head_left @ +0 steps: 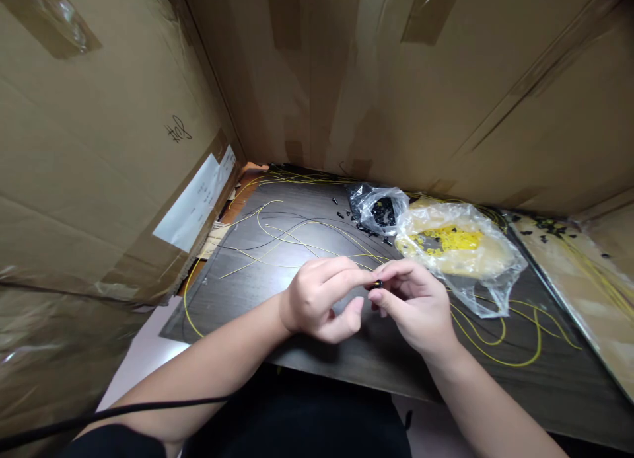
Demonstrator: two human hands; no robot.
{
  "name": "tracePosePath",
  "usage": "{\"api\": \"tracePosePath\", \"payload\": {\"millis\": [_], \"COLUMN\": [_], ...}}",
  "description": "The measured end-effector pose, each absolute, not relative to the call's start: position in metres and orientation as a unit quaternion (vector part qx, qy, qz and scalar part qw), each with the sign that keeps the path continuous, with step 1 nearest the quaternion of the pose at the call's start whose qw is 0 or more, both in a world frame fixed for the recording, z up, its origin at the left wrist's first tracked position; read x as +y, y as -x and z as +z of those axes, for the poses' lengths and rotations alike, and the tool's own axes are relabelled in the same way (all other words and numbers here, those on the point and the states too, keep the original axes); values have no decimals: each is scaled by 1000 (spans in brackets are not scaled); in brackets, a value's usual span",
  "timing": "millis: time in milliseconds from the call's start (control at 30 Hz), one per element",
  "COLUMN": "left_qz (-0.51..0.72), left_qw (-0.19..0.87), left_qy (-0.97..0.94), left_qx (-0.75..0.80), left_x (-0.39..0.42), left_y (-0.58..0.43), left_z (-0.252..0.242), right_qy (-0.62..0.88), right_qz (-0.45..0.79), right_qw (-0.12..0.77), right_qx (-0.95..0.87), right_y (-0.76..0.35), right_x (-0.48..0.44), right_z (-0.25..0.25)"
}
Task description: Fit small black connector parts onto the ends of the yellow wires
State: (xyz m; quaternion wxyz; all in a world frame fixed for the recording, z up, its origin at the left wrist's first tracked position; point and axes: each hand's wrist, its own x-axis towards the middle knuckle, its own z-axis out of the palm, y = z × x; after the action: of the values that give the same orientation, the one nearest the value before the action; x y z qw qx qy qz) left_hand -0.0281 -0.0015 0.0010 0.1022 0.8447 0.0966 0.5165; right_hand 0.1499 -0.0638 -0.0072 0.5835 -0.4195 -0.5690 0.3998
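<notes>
The left hand and right hand meet above the dark wood-grain tabletop, fingertips pinched together on a small black cylindrical part between them. Thin yellow wires lie loose behind, beside a clear plastic bag of yellow pieces.

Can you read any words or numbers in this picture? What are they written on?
Black pen scribble on the brown cardboard wall at the left: starts like "#", rest not clearly readable.
White paper label on that cardboard: faint print, too small to read.
Small black part pinched by left hand and right hand: no writing visible.
Clear plastic bag of yellow pieces: no writing visible.
</notes>
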Motion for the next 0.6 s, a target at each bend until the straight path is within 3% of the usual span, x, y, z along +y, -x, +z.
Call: {"api": "tracePosePath", "payload": {"millis": [600], "left_qz": [535], "left_qw": [213], "left_qy": [-812], "left_qx": [95], "left_x": [-4], "left_y": [24], "left_z": [4], "right_qy": [369], "right_qz": [409], "right_qw": [594], "right_qx": [-587], "right_y": [-150], "right_x": [-65], "right_z": [-7]}}
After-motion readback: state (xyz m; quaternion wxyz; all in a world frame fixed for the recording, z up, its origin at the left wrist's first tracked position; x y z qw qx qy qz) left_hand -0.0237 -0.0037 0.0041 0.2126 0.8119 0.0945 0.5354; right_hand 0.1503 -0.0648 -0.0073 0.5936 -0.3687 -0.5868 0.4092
